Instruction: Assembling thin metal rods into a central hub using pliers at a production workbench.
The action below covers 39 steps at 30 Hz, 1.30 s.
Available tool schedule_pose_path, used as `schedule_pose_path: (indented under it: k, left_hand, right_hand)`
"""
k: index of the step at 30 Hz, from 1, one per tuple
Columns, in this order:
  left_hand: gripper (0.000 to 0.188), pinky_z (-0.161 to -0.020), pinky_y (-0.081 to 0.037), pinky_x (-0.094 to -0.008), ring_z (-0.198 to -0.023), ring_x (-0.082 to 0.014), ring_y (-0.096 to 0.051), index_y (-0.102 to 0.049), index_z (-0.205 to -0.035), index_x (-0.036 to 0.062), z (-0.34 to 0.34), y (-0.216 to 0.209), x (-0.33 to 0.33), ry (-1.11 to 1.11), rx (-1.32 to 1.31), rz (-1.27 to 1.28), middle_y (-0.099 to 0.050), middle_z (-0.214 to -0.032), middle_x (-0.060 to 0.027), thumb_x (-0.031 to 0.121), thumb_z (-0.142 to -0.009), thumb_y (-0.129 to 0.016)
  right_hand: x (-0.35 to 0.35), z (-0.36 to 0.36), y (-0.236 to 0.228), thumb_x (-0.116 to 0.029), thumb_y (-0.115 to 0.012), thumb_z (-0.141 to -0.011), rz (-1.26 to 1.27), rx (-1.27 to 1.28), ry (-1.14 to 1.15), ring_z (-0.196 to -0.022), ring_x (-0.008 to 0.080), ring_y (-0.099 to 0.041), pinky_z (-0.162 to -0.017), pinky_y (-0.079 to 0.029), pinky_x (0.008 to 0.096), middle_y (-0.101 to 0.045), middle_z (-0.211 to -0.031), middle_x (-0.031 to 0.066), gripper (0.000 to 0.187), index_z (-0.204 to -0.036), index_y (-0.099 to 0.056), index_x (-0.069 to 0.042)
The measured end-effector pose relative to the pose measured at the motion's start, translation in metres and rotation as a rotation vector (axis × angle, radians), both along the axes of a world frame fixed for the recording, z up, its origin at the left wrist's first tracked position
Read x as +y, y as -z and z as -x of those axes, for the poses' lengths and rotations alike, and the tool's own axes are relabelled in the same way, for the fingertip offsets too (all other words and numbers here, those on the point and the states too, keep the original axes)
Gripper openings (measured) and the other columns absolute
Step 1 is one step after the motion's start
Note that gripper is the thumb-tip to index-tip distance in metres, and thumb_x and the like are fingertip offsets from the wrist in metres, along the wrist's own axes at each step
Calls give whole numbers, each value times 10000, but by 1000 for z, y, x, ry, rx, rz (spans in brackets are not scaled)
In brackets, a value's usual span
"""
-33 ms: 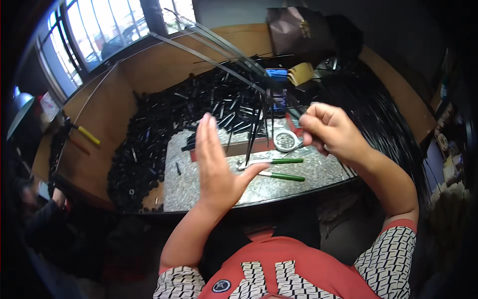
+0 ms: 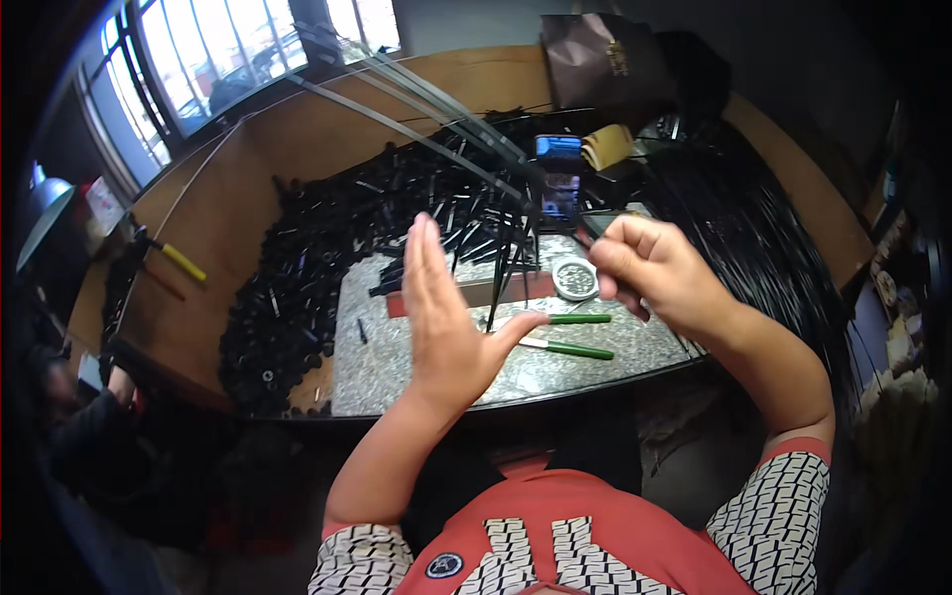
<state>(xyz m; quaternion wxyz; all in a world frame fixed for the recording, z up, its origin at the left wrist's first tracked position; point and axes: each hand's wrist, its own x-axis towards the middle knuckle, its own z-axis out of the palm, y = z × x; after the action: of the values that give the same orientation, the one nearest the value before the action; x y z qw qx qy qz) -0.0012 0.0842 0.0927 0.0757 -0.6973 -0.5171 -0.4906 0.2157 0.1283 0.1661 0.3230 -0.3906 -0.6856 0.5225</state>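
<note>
Over the work surface, my left hand [image 2: 443, 332] is held up flat, fingers straight and thumb stretched to the right, with nothing in it. My right hand [image 2: 654, 266] is closed, thumb against the curled fingers. It appears to pinch the ends of long thin dark strips [image 2: 436, 131], which reach up toward the window; others hang down between my hands, partly blurred. Below lies a green-handled tool [image 2: 580, 352], like pliers, its head hidden by my left thumb. Close to my right fingers stands a round white dish [image 2: 575, 280] of small shiny pieces.
A speckled stone slab [image 2: 372, 382] has a reddish-brown bar [image 2: 511, 292] across it. Black small parts [image 2: 288, 288] are heaped left and behind; long black strips [image 2: 754, 228] lie right. A phone [image 2: 558, 183] stands at the back, near a yellow cloth-like piece [image 2: 607, 147]. Wooden walls [image 2: 188, 218] surround it.
My left hand has shifted slightly right, its thumb now over the tool's head. My right hand stays nearly in place. The hanging strips have swung a little, and the phone shows more fully.
</note>
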Motion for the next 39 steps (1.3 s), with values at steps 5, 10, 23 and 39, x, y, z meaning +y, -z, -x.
schedule_pose_path:
  k: [5, 10, 23, 39]
  left_hand:
    - [969, -1045, -348, -432, -1251, -353, -436, -164, -1417, -71, 2, 9, 18, 167, -425, -44, -430, -1345, -244, 175, -728, -798]
    - [374, -662, -482, -225, -734, -85, -587, -524, -1107, -4, 19, -3, 19, 173, -750, 7, -622, -796, -25, -14, -781, -708]
    - [409, -719, -504, -321, -780, -227, -642, -501, -1141, -54, 17, 9, 16, 138, -474, 21, -636, -889, -146, -47, -746, -608]
    - [400, -806, -511, -365, -953, -316, -659, -495, -1177, -48, 19, -4, -3, 50, -308, 3, -645, -1047, -204, -17, -794, -604]
  right_hand:
    - [-19, 32, 20, -186, -536, -960, 168, 18, -218, -479, 56, -476, -423, -370, 193, -597, -694, 26, 172, -863, -513, -46]
    - [-21, 41, 35, -194, -568, -941, 175, 35, -314, -503, 61, -510, -426, -401, 203, -592, -709, 20, 183, -978, -488, -33]
    - [-5, 77, 38, -147, -612, -900, -496, -13, -164, -550, 110, -569, -491, -461, 266, -563, -649, 31, 163, -863, -546, -2]
    - [12, 104, 36, -176, -627, -860, -734, 32, -115, -874, 208, -539, -764, -442, 321, -545, -901, 96, 161, -839, -584, -22]
